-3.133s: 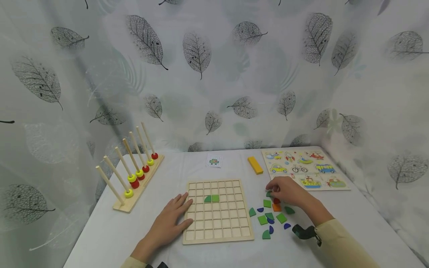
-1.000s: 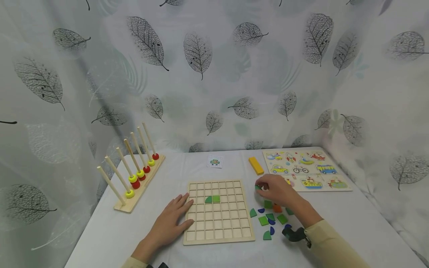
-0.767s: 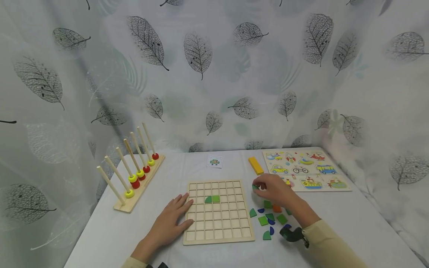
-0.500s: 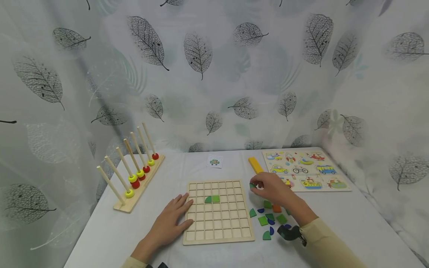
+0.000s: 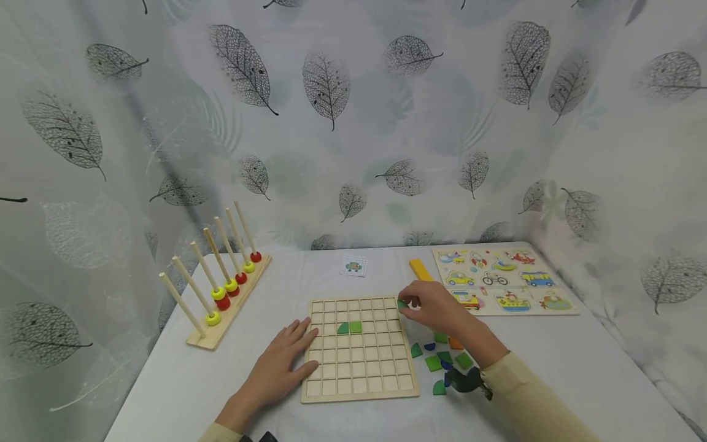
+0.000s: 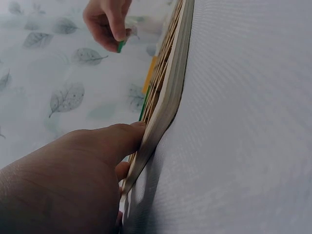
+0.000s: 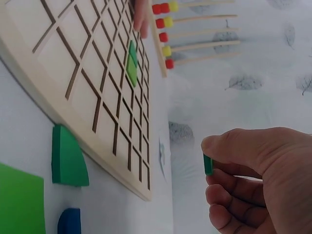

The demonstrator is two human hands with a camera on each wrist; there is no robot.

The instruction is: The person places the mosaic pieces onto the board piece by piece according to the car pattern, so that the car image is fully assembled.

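A wooden grid board [image 5: 359, 371] lies on the white table, holding a green quarter-circle piece [image 5: 343, 328] and a light green square piece [image 5: 356, 327] side by side. Along its left edge rests my left hand [image 5: 282, 363], fingers spread, the thumb on the rim. My right hand [image 5: 433, 305] is raised over the board's upper right corner. Between its thumb and index finger it pinches a dark green piece [image 7: 208, 165], seen mostly edge-on; the fingers partly hide its shape.
Loose green, blue and orange pieces [image 5: 433, 363] lie right of the board, partly under my right forearm. Further back are a small picture card [image 5: 353, 265], a yellow block [image 5: 420, 269] and a vehicle puzzle board [image 5: 510, 279]. A peg-and-bead stand [image 5: 229, 307] stands at left.
My right hand has picked up the dark green piece from the loose pieces and carried it left to the board's upper right corner. My left hand has stayed on the board's edge.
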